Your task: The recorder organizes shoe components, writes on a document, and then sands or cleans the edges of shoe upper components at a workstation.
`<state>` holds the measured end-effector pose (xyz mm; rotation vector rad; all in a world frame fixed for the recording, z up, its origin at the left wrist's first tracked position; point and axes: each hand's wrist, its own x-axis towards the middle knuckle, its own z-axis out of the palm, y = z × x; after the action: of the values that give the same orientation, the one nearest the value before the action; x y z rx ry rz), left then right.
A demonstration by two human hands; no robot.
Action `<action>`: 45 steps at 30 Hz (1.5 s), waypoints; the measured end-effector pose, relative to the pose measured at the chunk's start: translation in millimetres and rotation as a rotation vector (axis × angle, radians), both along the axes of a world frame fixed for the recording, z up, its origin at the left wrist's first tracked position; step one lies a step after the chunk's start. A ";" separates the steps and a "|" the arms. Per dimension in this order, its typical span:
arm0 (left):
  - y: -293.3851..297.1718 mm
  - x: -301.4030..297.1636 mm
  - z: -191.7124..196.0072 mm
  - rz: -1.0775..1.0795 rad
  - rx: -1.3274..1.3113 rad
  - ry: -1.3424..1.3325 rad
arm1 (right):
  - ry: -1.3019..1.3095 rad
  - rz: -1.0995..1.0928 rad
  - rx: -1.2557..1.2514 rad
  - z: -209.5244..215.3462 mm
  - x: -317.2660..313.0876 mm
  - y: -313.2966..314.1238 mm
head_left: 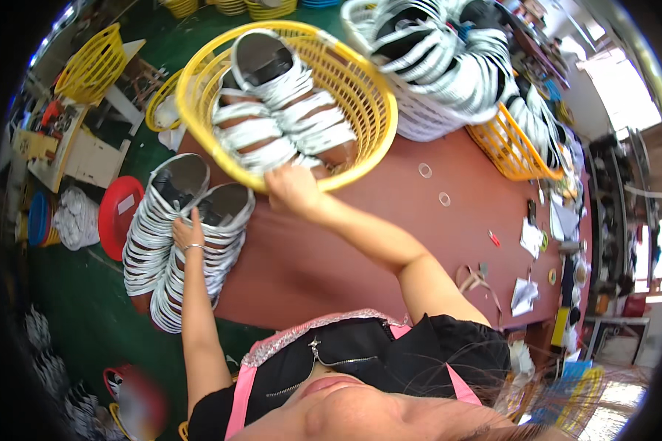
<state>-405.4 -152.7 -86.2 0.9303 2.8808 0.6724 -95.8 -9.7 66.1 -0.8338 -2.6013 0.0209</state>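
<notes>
My right hand (pixel 294 189) is closed round the near rim of a yellow plastic basket (pixel 381 121), which is tilted over the far left of the table. Stacked strappy shoe uppers (pixel 261 125) lie in the basket, white straps with dark and brown inside. Below it, two more stacks of white strappy shoe uppers (pixel 147 250) stand side by side at the table's left edge. My left hand (pixel 187 234) lies on these stacks, thumb and fingers apart, near where they meet. What holds the stacks up from below is hidden.
The reddish-brown table (pixel 331 264) carries a white basket (pixel 426 121) heaped with more uppers and an orange basket (pixel 515 151) at the far right. Tape rings, red snips (pixel 494 238) and papers lie on its right side. A red stool (pixel 119 217) stands left of the stacks.
</notes>
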 end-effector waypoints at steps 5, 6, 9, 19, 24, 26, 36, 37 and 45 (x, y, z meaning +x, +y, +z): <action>-40.0 98.7 20.6 -0.339 0.441 -0.034 | 0.051 0.063 -0.189 32.8 173.2 -171.7; -55.6 143.3 15.9 -0.344 0.715 -0.477 | 0.074 0.085 -0.176 38.2 197.4 -191.3; -108.8 279.1 51.1 -0.311 0.909 -1.025 | 0.126 0.125 -0.185 52.7 247.0 -240.7; -182.2 417.6 178.1 0.124 0.786 -1.594 | 0.528 0.035 -0.024 112.9 372.2 -272.2; -138.1 379.2 239.9 -0.611 0.678 -1.352 | 0.984 -0.398 -0.418 106.6 448.1 -238.8; -118.3 397.7 257.6 -0.602 0.727 -1.321 | 1.051 -0.479 -0.545 97.4 456.4 -250.4; -109.7 593.2 334.2 -1.146 0.670 -0.951 | 1.574 -0.648 -0.671 34.8 577.1 -281.2; -103.4 605.4 327.5 -1.253 0.642 -0.913 | 1.566 -0.690 -0.632 26.5 593.6 -273.5; -51.5 756.5 291.5 -1.426 0.360 0.211 | 1.374 -0.990 -0.684 -53.9 705.8 -177.8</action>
<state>351.1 -204.2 205.2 2.6348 1.4162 0.8384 610.0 -187.5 12.2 -1.4836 -0.7395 0.8632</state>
